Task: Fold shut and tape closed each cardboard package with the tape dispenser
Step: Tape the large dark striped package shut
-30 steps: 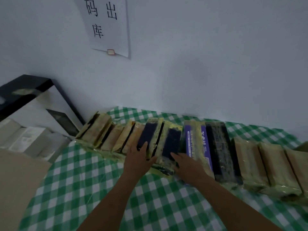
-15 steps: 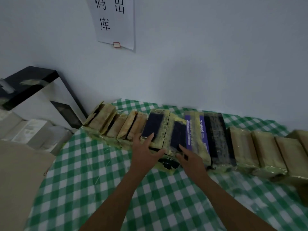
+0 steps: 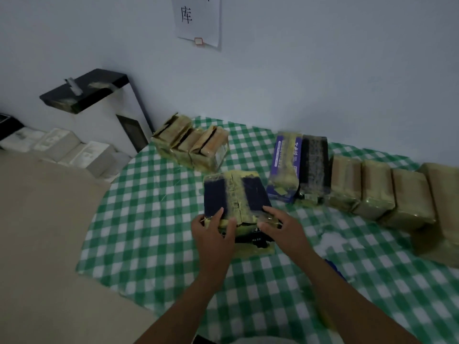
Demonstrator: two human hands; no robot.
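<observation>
A dark blue package (image 3: 236,197) wrapped in yellowish tape lies on the green checked tablecloth (image 3: 154,219), pulled out in front of the row. My left hand (image 3: 213,234) grips its near left corner. Its near right corner is held by my right hand (image 3: 283,227). Behind it, a gap splits the row: tan taped packages (image 3: 191,145) at the left, a purple package (image 3: 285,162) and a black one (image 3: 315,162) at the right. No tape dispenser is in view.
Several tan taped packages (image 3: 377,189) run off to the right edge. A black and white cabinet (image 3: 99,112) and white boxes (image 3: 82,155) stand left of the table. A paper sign (image 3: 198,18) hangs on the wall. A tan floor lies at the left.
Both hands have pulled the dark blue package out of the row toward me, leaving a gap. The camera has tilted down and shifted right.
</observation>
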